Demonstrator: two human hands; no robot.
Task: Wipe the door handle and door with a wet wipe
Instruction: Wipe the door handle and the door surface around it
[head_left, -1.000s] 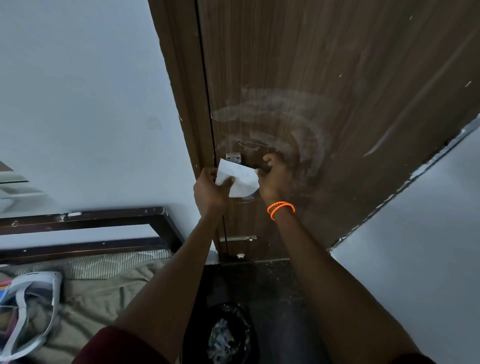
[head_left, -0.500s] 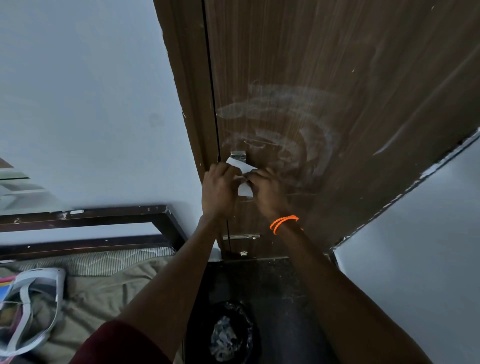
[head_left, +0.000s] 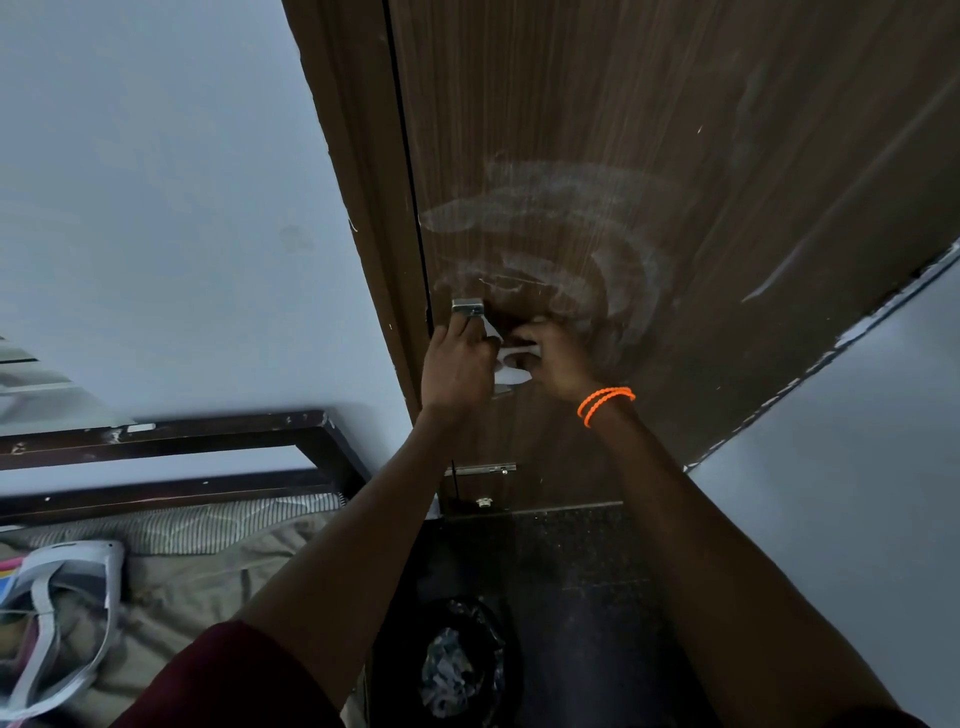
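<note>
A brown wooden door (head_left: 649, 156) fills the upper middle, with pale wet arcs smeared across it above my hands. A small metal latch plate (head_left: 467, 307) sits at the door's left edge. Just below it my left hand (head_left: 457, 364) and my right hand (head_left: 558, 361) meet close together, both pinching a crumpled white wet wipe (head_left: 509, 364) against the door. The door handle is hidden behind my hands. An orange bracelet (head_left: 605, 404) circles my right wrist.
A dark bin (head_left: 457, 670) with crumpled waste stands on the dark floor below the door. A bed with a dark frame (head_left: 171, 434) and beige bedding lies at lower left, carrying a white bag (head_left: 57, 613). A metal bolt (head_left: 480, 469) sits low on the door.
The wipe, spread flat between my hands a second ago, is now bunched up. Both hands have closed in together just below the latch plate.
</note>
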